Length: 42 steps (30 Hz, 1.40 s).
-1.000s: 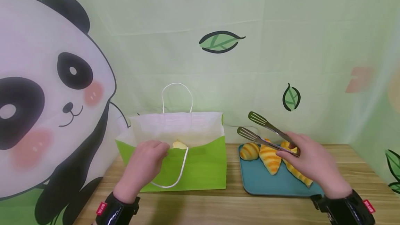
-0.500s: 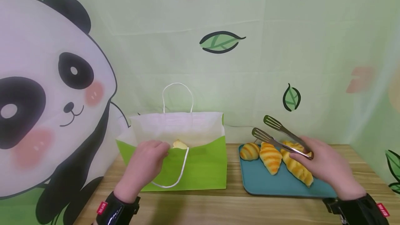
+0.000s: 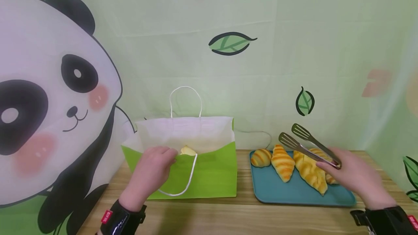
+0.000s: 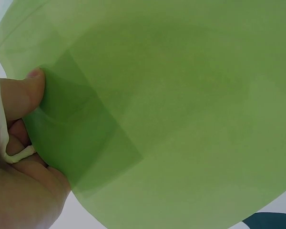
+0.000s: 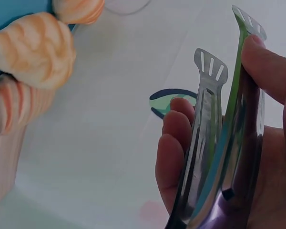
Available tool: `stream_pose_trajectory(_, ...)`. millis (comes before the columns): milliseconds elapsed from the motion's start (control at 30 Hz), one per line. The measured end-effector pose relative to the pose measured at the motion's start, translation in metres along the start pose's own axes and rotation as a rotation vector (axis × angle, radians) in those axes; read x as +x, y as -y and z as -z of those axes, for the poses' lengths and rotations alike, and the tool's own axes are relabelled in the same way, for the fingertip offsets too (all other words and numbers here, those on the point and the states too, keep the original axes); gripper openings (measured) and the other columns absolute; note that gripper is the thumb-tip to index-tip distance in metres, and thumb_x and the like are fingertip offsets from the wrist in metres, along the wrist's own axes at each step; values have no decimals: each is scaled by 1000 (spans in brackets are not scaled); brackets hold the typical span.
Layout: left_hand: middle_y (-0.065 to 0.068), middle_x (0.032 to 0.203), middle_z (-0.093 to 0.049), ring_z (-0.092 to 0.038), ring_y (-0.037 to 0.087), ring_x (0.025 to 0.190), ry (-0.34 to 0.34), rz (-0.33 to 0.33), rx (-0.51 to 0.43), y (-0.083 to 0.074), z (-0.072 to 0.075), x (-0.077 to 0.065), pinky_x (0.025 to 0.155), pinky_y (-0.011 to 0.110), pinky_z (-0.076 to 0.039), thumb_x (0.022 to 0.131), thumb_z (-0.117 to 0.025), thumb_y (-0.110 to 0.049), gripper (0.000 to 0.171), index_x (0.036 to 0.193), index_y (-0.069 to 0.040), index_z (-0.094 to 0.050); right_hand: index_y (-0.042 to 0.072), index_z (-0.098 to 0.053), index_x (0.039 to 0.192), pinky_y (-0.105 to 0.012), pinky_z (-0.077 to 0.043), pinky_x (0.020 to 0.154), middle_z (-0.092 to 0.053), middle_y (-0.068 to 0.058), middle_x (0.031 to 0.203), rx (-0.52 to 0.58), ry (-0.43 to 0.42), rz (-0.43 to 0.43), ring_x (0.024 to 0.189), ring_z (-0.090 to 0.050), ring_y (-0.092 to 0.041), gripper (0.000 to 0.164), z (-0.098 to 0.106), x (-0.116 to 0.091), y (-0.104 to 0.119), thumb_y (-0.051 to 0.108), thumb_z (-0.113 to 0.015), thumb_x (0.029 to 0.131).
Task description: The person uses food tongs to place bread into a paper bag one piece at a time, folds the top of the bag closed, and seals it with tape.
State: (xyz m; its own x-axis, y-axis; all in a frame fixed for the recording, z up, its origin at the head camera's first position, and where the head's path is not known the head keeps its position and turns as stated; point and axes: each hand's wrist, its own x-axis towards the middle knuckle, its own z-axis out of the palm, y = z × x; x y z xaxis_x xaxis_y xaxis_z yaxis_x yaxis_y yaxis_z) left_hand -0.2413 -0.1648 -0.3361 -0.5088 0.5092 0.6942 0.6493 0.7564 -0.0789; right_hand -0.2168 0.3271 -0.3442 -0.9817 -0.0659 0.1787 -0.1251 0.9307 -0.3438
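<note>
My left hand (image 3: 153,168) pinches the front rim of a green paper bag (image 3: 209,177), thumb on the green outer face in the left wrist view. The bag's white cord handle (image 4: 21,153) runs by the fingers. A pale piece of bread (image 3: 187,151) shows in the bag's mouth. Metal tongs (image 3: 310,148) lie in the grip of my right hand (image 3: 354,173), their slotted ends apart with nothing between. They hover over the right part of a blue tray (image 3: 274,193). On it sit a small roll (image 3: 261,158), a striped croissant (image 3: 282,163), a long twisted bread (image 3: 311,171) and another bread partly hidden behind the tongs.
Bag and tray stand on a wooden table (image 3: 222,217), a strip of table between them. Behind rises a pale green cloth backdrop (image 3: 248,93) with a printed panda (image 3: 75,111) at the left. A thin cord (image 3: 254,131) hangs behind the tray.
My right hand has moved to the right with the tongs, from above the croissant to above the tray's right side, uncovering more of the breads. My left hand has stayed at the bag's rim.
</note>
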Motion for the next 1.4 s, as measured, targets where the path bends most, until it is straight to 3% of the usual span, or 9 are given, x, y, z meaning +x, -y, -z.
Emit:
stream_pose_trajectory(100,-3,68,-59,-54,14,61,2,0,1,0,0,0,57,28,-42,69,-70,6,21,80,-10,-64,-4,-46,125,-41,-37,58,-58,-19,88,-18,8,-21,72,-53,-32,84,-1,-1,-8,67,-46,81)
stream_pose_trajectory(233,-3,68,-59,-54,14,61,5,4,1,0,1,1,58,28,-42,68,-70,6,21,81,-10,-64,-10,-40,131,-52,-41,67,-53,-33,111,-51,6,-48,91,-53,-47,96,-4,-1,-19,70,-46,79)
stream_pose_trajectory(467,-2,69,-60,-55,14,62,11,10,-4,0,1,0,59,29,-43,68,-70,7,22,81,-10,-65,-4,-45,128,-37,-36,53,-59,-14,86,-63,33,-88,65,-51,-22,92,-7,-1,-35,72,-47,77)
stream_pose_trajectory(700,-2,70,-60,-56,15,63,14,16,-6,-1,1,0,60,29,-43,68,-70,7,23,82,-10,-65,-5,-48,125,-37,-36,52,-59,-22,92,-76,29,-103,65,-50,-24,91,-12,-3,-46,72,-47,77)
stream_pose_trajectory(900,-3,69,-59,-55,14,62,21,21,-1,-1,1,0,60,29,-43,69,-71,7,22,82,-10,-65,-9,-45,124,-36,-37,50,-59,-21,89,-57,64,-131,64,-50,-23,92,-14,-5,-56,71,-49,77)
stream_pose_trajectory(1033,-2,69,-60,-55,14,63,19,22,-2,-1,1,0,60,29,-43,69,-71,6,22,82,-10,-65,-11,-49,114,-36,-36,51,-57,-21,85,-65,94,-164,64,-49,-25,89,-16,-6,-61,70,-47,79)
stream_pose_trajectory(1200,-2,69,-60,-55,14,63,18,20,-1,-2,2,0,60,29,-43,69,-71,6,21,82,-9,-65,-8,-52,101,-36,-35,52,-54,-13,77,-40,136,-203,64,-47,-24,78,-17,-9,-65,67,-48,81)
stream_pose_trajectory(1400,-2,69,-60,-55,14,62,18,20,1,-1,1,0,59,28,-43,69,-71,6,21,82,-9,-65,-11,-51,110,-36,-38,53,-58,-15,82,-17,155,-209,65,-50,-23,85,-22,-9,-76,68,-47,81)
